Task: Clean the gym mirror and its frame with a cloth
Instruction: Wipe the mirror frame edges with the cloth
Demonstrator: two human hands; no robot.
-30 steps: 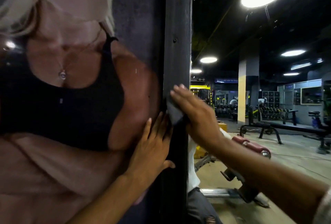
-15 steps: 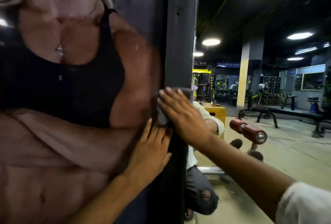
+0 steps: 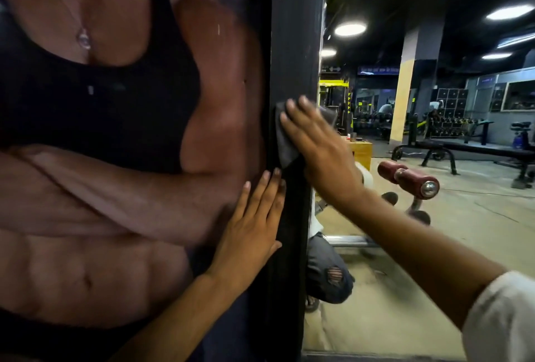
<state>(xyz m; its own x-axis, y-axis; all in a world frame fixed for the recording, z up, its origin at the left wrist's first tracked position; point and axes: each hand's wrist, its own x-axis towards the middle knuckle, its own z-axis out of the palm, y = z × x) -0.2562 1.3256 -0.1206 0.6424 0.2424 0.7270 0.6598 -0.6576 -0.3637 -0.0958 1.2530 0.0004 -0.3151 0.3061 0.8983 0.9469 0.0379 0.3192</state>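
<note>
**While wiping: pressed flat, braced alongside**

While pressing the cloth (image 3: pixel 285 144) against the dark frame (image 3: pixel 295 43), works with the right hand (image 3: pixel 324 153) laid open, fingers (image 3: pixel 292 118) straight and a little spread, pinching nothing. Holds the cloth by pressure alone: trapped between those fingers and the frame, one edge peeking past the fingertips, one corner hanging loose below the little finger. Braces with the left hand (image 3: pixel 249 225) just under that loose corner, fingers (image 3: pixel 266 188) straight and close together, flat on the printed poster (image 3: pixel 115 130) beside the frame, thumb reaching onto the frame's face.

Looks thin, soft and light, so likely to fold, bunch or slip out from under flat fingers if the pressure slackens. Better taken under the whole palm, or pinched at the hanging corner between thumb and forefinger before shifting along. Treat the mirror (image 3: pixel 390 303), on the outer side of the right fingers, as hard, slick and breakable: even pressure, no leaning. Judged rigid, the frame, and fit for a firm rub.

No container within reach of either set of fingers. Beyond the right knuckles, reflected in the glass, a small cup-like thing (image 3: pixel 353 137) on a yellow box (image 3: pixel 362 151); cannot tell what it holds, if anything.
</note>
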